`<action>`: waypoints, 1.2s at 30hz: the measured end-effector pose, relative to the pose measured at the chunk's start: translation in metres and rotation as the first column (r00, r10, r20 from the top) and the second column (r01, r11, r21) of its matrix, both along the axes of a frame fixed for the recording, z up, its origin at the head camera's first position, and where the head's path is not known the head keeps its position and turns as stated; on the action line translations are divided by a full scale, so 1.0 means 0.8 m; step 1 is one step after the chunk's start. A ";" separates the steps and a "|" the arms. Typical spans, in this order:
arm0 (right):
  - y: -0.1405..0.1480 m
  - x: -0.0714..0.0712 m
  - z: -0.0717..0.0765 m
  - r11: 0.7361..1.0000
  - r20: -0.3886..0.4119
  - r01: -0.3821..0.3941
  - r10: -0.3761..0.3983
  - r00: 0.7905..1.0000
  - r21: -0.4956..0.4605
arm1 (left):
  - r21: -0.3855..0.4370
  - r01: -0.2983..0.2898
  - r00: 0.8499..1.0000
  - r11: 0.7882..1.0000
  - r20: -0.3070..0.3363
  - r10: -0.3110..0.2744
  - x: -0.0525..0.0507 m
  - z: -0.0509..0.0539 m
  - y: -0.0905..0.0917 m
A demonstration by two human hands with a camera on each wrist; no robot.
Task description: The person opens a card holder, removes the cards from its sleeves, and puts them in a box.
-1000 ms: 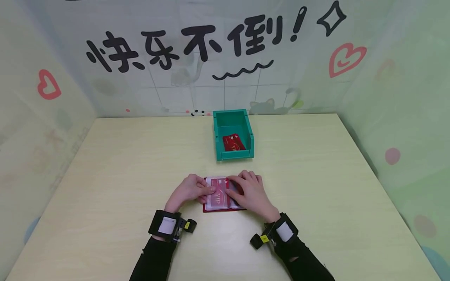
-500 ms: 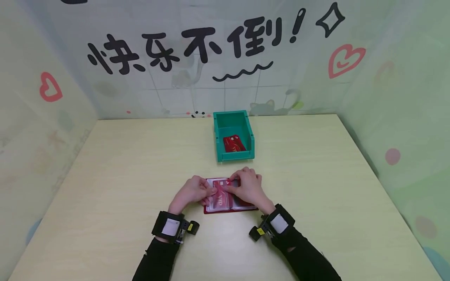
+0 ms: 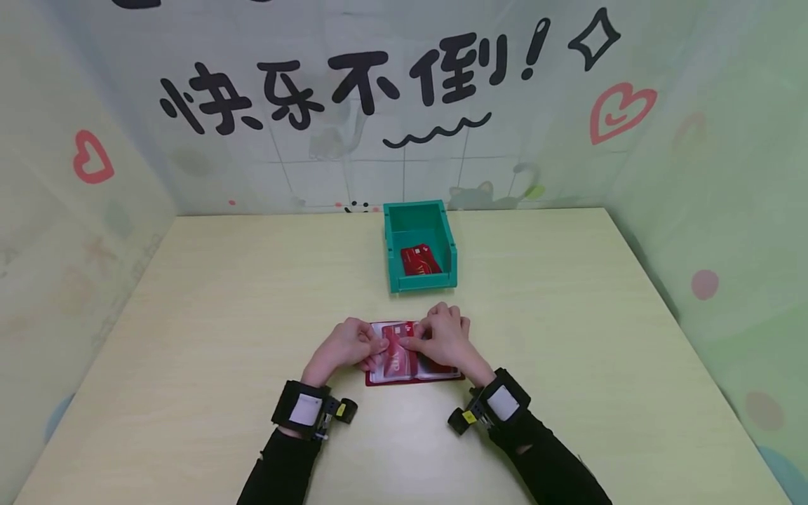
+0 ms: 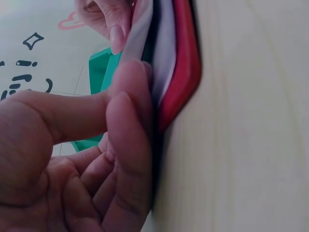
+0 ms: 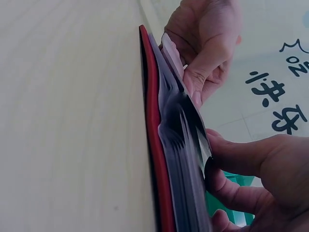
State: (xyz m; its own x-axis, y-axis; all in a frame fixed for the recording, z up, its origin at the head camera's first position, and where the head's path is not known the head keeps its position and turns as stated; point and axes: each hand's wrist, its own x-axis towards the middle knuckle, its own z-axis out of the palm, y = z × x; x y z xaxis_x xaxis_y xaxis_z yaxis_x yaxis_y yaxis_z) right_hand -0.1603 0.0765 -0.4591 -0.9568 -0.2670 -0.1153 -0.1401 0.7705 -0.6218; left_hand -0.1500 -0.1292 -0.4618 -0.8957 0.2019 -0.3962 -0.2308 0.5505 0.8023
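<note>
An open card holder with a red cover and clear sleeve pages lies on the table in the head view. A red card with "VIP" lettering shows on its left page, seemingly in the sleeve. My left hand pinches the left edge of that page between thumb and forefinger, and the left wrist view shows the sleeve lifted off the red cover. With thumb and forefinger my right hand pinches the card's right edge at the sleeve's opening. In the right wrist view the stacked pages fan apart beneath it.
Beyond the hands stands a green bin with red cards inside. The pale wooden table is bounded by printed cloth walls at the back and both sides.
The right hand has shifted slightly left and its wrist inward, uncovering more of the right page. The left hand keeps its pinch. The view has tilted slightly.
</note>
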 end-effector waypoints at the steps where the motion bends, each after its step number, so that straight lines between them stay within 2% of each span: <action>1: 0.001 0.000 -0.001 1.000 -0.003 0.003 -0.003 1.000 -0.006 | 0.001 0.002 1.000 1.000 0.003 -0.002 0.000 0.000 0.000; 8: 0.011 -0.001 0.000 0.998 0.007 0.005 -0.004 1.000 -0.069 | -0.002 0.013 1.000 1.000 0.011 -0.013 0.001 0.003 -0.002; 15: 0.032 -0.011 0.001 0.993 0.057 -0.034 0.041 0.998 -0.117 | -0.008 0.023 1.000 1.000 0.007 -0.023 0.001 0.003 -0.003; 21: 0.050 -0.024 0.013 0.980 0.108 -0.077 0.098 0.989 -0.184 | -0.001 0.037 0.999 0.999 0.014 -0.037 0.001 0.002 -0.003; 25: 0.059 -0.034 0.025 0.973 0.150 -0.053 0.088 0.985 -0.224 | 0.021 0.038 0.999 0.999 0.020 -0.038 0.000 0.002 -0.003; 28: 0.063 -0.042 0.036 0.971 0.129 -0.031 0.063 0.990 -0.237 | 0.041 0.037 0.999 0.998 0.024 -0.038 0.000 0.002 -0.003; 36: 0.055 -0.073 0.064 0.976 -0.019 -0.004 0.000 1.000 -0.217 | 0.065 0.038 0.999 0.997 0.025 -0.039 0.001 0.001 -0.004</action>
